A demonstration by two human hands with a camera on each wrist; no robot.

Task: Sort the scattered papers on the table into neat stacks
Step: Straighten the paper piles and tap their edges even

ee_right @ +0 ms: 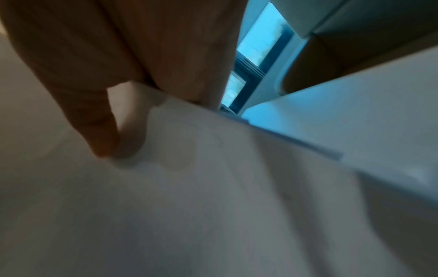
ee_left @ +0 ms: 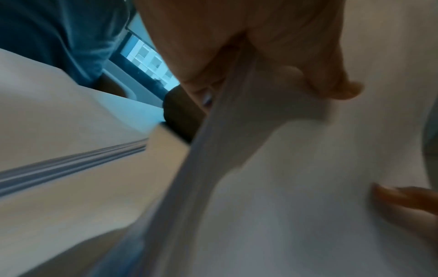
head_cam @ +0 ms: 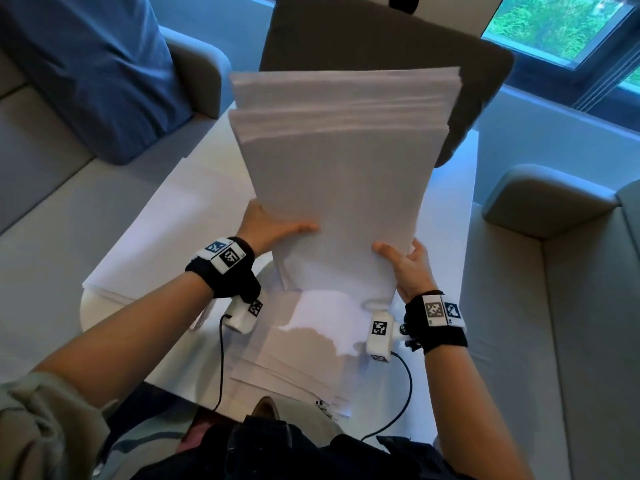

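I hold a thick bundle of white papers upright above the white table, its top sheets stepped unevenly. My left hand grips the bundle's left edge, thumb across the front sheet. My right hand grips its lower right edge, thumb on the front. In the left wrist view the left hand pinches the bundle between thumb and fingers. The right wrist view shows the right hand with its thumb on the bundle. More loose papers lie fanned on the table's near edge. A flat stack lies at the left.
A dark chair back stands beyond the table. Grey sofas flank it, with a blue cushion at the left and an armrest at the right. A window is at the far right. Black cables hang from my wrist cameras.
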